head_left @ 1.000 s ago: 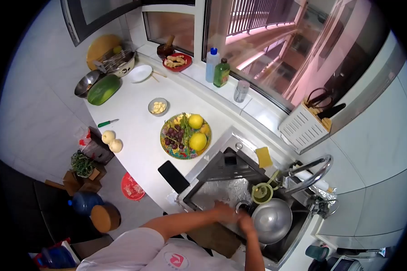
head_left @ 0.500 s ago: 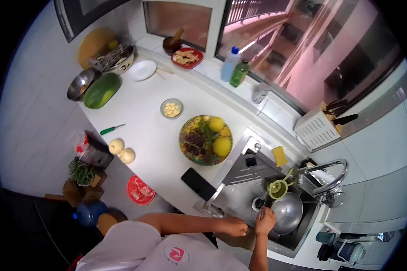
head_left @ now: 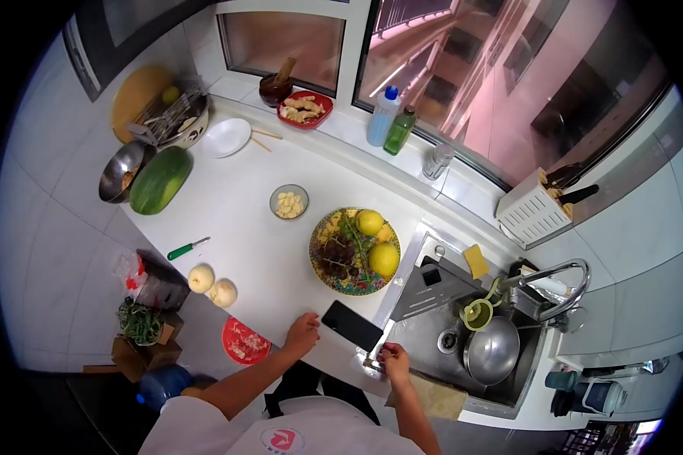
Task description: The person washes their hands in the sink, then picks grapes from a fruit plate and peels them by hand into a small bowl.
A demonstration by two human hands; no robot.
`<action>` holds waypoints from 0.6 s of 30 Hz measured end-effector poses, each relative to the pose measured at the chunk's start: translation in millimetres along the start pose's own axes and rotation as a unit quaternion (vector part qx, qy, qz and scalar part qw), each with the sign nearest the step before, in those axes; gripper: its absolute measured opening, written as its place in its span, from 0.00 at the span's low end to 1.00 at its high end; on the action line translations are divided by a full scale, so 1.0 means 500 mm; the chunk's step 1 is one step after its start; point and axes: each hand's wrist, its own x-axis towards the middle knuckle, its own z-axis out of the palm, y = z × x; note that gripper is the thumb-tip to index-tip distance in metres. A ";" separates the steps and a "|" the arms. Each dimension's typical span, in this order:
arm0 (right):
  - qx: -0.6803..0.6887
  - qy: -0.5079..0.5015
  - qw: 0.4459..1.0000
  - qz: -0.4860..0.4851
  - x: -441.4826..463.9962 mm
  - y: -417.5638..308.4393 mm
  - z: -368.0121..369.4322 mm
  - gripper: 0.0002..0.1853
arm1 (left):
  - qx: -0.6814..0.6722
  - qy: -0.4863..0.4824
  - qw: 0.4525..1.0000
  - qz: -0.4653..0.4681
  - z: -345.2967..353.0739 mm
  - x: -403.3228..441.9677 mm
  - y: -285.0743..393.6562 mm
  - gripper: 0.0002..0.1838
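Observation:
Beside the counter's front edge, my left hand [head_left: 303, 334] hangs just left of a black phone [head_left: 351, 325], its fingers loosely bent and nothing seen in them. My right hand [head_left: 394, 361] is at the near left corner of the sink [head_left: 413, 337], close to the phone's right end. Its fingers are slightly apart and partly bent, and I see nothing held. Behind the phone stands a patterned plate [head_left: 328, 280] of grapes and yellow round fruit. A steel bowl [head_left: 492, 350] and a green strainer-like cup [head_left: 477, 314] sit in the sink.
Two peeled round fruits [head_left: 212, 285] and a green-handled knife [head_left: 188, 249] lie at the counter's left edge. Further back are a bowl of garlic cloves [head_left: 289, 202] and a large green melon [head_left: 161, 180]. A faucet [head_left: 561, 277] arches over the sink; a brown cloth [head_left: 432, 396] hangs in front.
Both hands have moved left, away from the steel bowl and the sink drain. My left hand is now left of the phone, my right at the sink's corner. The view has shifted slightly.

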 end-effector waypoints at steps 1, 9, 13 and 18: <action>-0.037 0.000 0.999 -0.007 0.006 0.002 0.002 0.08 | 0.000 -0.002 1.000 0.003 0.005 0.012 -0.008 0.15; 0.128 -0.027 0.991 0.033 -0.014 -0.025 0.009 0.06 | -0.019 -0.046 0.990 -0.130 0.038 0.029 0.025 0.12; 0.175 -0.046 0.981 0.066 -0.003 -0.036 -0.014 0.10 | 0.036 -0.076 0.985 -0.151 0.065 0.027 0.031 0.11; 0.242 -0.090 0.962 0.091 0.029 -0.017 -0.057 0.13 | 0.067 -0.059 0.984 -0.157 0.083 0.034 0.037 0.10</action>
